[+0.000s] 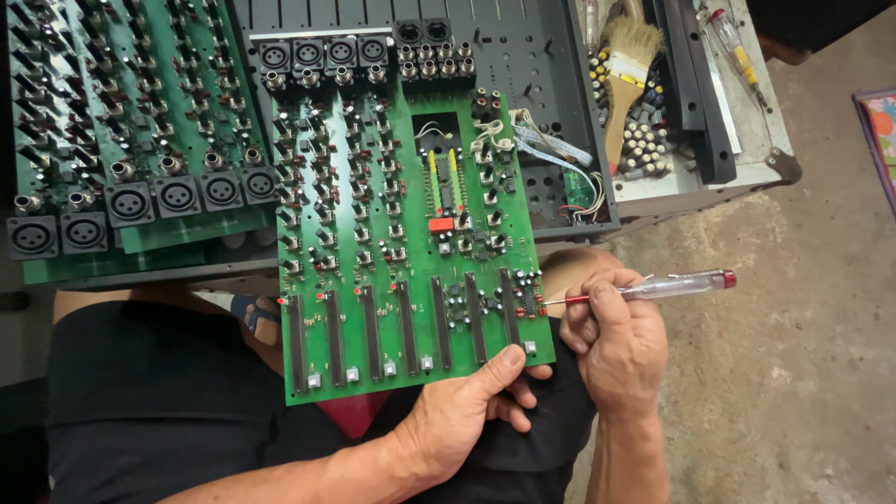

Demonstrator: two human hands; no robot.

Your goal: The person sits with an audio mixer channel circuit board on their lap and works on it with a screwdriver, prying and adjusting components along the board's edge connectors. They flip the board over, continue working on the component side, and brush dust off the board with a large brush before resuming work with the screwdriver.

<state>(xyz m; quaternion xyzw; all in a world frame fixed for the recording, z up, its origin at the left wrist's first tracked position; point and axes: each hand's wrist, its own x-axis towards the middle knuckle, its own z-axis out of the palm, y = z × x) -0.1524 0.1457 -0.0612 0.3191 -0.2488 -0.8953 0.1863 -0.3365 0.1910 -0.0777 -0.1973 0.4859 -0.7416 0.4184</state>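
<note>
A large green circuit board (392, 252) with rows of small knobs, sliders and round sockets lies tilted across my lap. My left hand (467, 411) grips its near edge, thumb on top at the lower right corner. My right hand (611, 341) holds a screwdriver (672, 286) with a clear handle and a red cap. Its metal tip touches the board's right edge, near small components.
More green boards (121, 121) with round sockets lie at the left. A dark metal chassis (551, 84) sits behind, with loose wires. A paintbrush (625, 65), several small knobs and a second screwdriver (737, 51) lie at upper right. Concrete floor (793, 355) spreads at right.
</note>
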